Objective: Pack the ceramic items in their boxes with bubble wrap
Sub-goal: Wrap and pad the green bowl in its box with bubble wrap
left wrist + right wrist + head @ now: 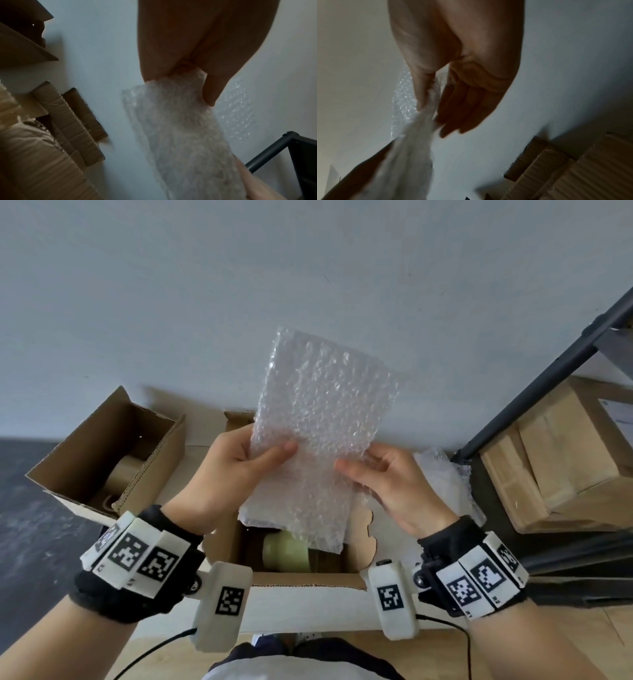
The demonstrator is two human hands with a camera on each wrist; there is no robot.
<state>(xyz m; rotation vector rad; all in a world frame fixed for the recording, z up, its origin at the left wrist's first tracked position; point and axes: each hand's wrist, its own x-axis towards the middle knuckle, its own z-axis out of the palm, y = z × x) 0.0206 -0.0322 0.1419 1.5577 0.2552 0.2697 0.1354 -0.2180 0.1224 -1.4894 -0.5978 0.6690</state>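
A clear sheet of bubble wrap (318, 419) is held up in front of the grey wall, above an open cardboard box (308, 580). My left hand (236, 470) pinches its left edge with the thumb in front. My right hand (387, 477) pinches the right edge. Inside the box lies a pale green ceramic item (286, 551), partly hidden by the sheet's lower end. The left wrist view shows the bubble wrap (180, 128) caught between thumb and fingers; in the right wrist view the sheet (412, 148) hangs from a thumb-and-finger pinch.
A second open cardboard box (113, 453) at the left holds a tan cylindrical item (121, 475). More bubble wrap (448, 484) lies at the right beside a dark metal shelf frame (548, 374) with stacked cardboard boxes (561, 460). The wall stands close behind.
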